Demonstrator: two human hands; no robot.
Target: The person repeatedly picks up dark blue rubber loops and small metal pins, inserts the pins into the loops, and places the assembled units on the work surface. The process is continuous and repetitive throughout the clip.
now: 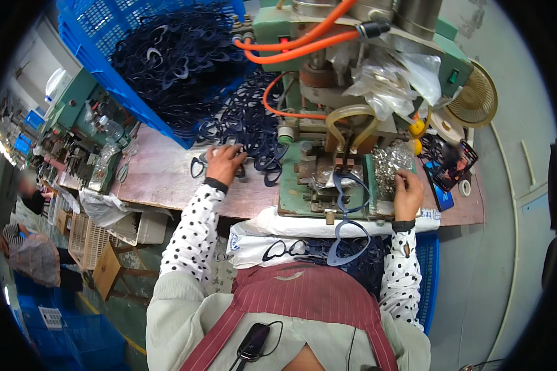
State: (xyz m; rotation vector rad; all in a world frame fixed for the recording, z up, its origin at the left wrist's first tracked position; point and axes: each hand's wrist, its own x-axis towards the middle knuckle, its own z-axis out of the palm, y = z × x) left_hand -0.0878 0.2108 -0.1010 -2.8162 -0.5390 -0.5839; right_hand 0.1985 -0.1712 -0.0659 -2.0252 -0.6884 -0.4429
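My left hand is on the tabletop, its bent fingers gripping a dark blue eyeglass frame with one rim showing beside the thumb. More frames lie to its right. My right hand has thumb and fingertips pinched together beside a heap of small shiny metal pieces; what they hold is too small to make out. Between the hands, a blue eyeglass frame hangs upright at the green press machine, its upper end under the machine's head. Neither hand touches that frame.
A blue crate full of dark frames leans at the back left. Orange hoses loop over the press. Two phones and a tape roll lie at the right, near a fan. More frames rest on my lap cloth.
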